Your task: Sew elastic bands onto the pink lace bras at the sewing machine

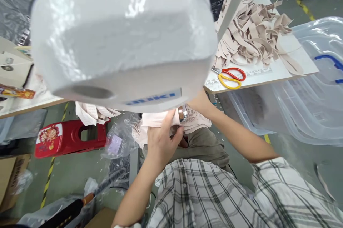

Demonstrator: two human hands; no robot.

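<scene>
A big white sewing machine head (120, 38) fills the upper left and hides much of the work below it. Under its front edge my left hand (162, 138) lies on a piece of pale pink fabric (158, 119), fingers curled and pinching it beside a shiny metal part (182, 112). My right forearm (235, 131) reaches in from the right under the machine; my right hand is hidden behind the machine head. More pale patterned fabric (195, 122) lies over my lap.
A pile of beige fabric strips (252, 35) and red-and-yellow scissors (232, 77) sit on the white table (268, 74) at the right. Clear plastic bins (308, 95) stand beyond it. A red stool (66, 137), plastic bags (120, 138) and cardboard boxes (10, 178) are on the floor at left.
</scene>
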